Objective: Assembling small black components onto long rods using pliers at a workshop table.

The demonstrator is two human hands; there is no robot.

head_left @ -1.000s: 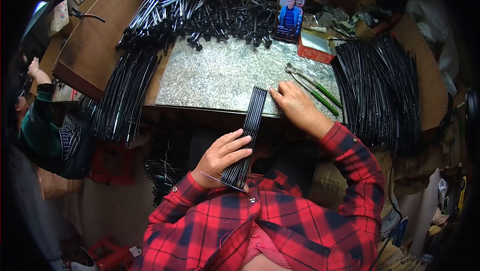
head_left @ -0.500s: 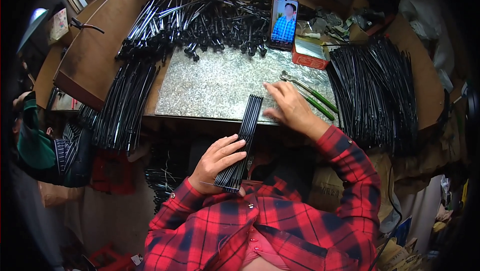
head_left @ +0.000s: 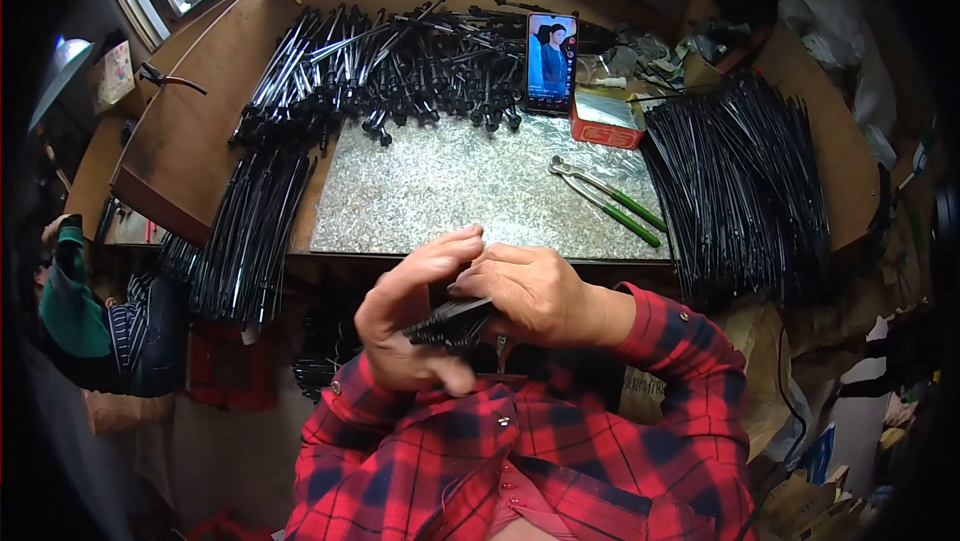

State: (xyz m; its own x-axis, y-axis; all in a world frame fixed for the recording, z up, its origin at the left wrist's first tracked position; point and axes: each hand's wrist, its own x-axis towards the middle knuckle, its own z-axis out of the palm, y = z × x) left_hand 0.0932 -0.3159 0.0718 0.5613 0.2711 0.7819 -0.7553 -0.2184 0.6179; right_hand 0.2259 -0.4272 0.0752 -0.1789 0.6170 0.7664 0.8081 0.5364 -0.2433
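Black thin rods in a small flat bundle [head_left: 448, 323], just below the middle of the frame, pinched between both hands and close to the red and black checked shirt [head_left: 520, 461].

Far left: green and striped cloth heap [head_left: 90, 321] down low beside the table. A little further right, a long pile of black sticks [head_left: 250, 231] hanging over the front edge of the brown wooden table [head_left: 200, 131].

Upper left to upper middle: big messy heap of black rods with knobby ends [head_left: 400, 61], spread along the back of the table.

Left hand [head_left: 412, 326], left of centre: fingers curled round the near end of the bundle, thumb underneath, holding tight.

Middle: shiny speckled grey metal sheet [head_left: 450, 191], lying flat on the table just above the hands.

Right hand [head_left: 535, 293], touching the left one: fingers bent down over the top of the bundle, closed on it too.

Upper middle: tall dark phone with a lit screen [head_left: 551, 63], propped upright at the back of the sheet. Just beside it, a small red flat box [head_left: 608, 121].

Right of the sheet: green-handled metal pliers [head_left: 605, 199], lying slanted.

Far right: thick neat stack of long black sticks [head_left: 745, 181], well apart from the hands.
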